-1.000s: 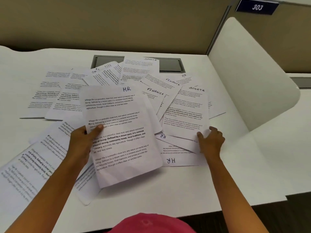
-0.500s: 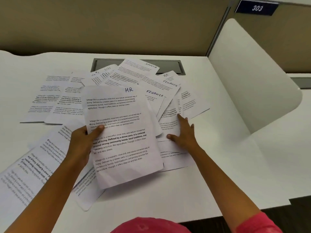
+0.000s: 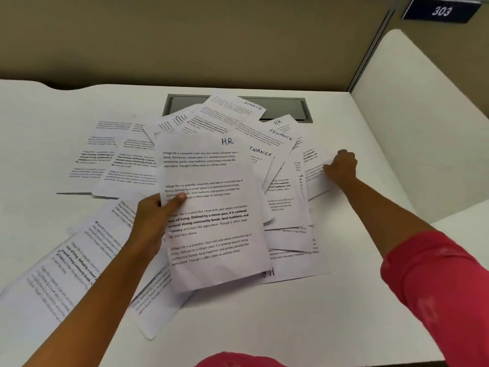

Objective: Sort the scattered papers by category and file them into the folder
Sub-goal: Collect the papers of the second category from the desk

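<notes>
Printed white sheets lie scattered over the white desk [image 3: 344,313]. My left hand [image 3: 153,218] grips a sheet headed HR [image 3: 211,207] by its left edge, thumb on top, lifted over the pile. Behind it lie sheets headed FINANCE [image 3: 267,165] and SPORTS [image 3: 238,107], and another HR sheet [image 3: 280,123]. An upside-down HR sheet [image 3: 291,268] lies at the front right. My right hand [image 3: 341,165] has reached to the right edge of the pile, its curled fingers on a sheet [image 3: 313,165] there. No folder is in view.
A grey cable hatch [image 3: 285,108] is set in the desk's back, partly under the papers. A white divider panel [image 3: 423,115] stands at the right, a beige partition behind. More sheets [image 3: 66,274] fan out at the front left.
My right hand has moved from the middle of the pile back out and up to its right edge, and the sheets there have shifted. My left hand keeps holding the HR sheet.
</notes>
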### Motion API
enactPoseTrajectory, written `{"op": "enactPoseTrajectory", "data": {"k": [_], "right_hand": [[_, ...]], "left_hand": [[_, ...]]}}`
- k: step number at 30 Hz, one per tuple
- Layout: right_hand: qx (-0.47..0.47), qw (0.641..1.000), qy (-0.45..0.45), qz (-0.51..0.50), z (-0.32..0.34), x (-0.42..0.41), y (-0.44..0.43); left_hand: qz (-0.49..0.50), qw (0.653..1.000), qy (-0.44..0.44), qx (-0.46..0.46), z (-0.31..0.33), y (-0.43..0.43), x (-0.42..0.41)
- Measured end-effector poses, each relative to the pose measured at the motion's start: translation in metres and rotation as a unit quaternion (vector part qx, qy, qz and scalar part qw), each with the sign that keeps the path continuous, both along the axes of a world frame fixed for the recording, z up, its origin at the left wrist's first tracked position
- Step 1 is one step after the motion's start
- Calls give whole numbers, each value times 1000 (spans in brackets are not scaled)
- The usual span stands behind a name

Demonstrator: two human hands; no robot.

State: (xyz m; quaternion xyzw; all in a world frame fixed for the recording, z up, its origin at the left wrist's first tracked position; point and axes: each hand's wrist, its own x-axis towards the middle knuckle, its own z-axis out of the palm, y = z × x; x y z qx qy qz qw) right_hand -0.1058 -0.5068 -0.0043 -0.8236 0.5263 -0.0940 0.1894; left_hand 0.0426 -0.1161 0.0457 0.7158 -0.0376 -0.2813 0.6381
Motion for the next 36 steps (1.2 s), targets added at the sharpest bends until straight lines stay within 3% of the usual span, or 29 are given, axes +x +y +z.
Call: {"op": "enactPoseTrajectory", "data": {"k": [3,6,12,16,20,27,29,32,36], "right_hand": [[50,997,34,-38,5,5,-14],[40,995,72,-48,6,7,-20],[73,994,10,-83,7,3,-18],[-116,988,-60,-78,19,-3,5],[-292,947,-137,-8,49,-6,30],[-452,860,-226,68,111,-28,104],[-437,855,-274,60,128,-33,124],[-342,872,-347,41,145,-36,151],[-55,915,-400,-26,119,-30,174]], "left_hand": [[-2,1000,-2,5,-1,0,5],[1,1000,9,12,-6,-1,7],[-10,994,96,57,-26,-3,9],[-12,995,64,82,-35,-6,9],[-13,995,59,81,-39,-3,11],[0,994,93,50,-47,2,6],[3,995,92,40,-46,-1,5],[4,996,88,28,-41,-3,6],[13,996,79,26,-41,-3,-1]]}}
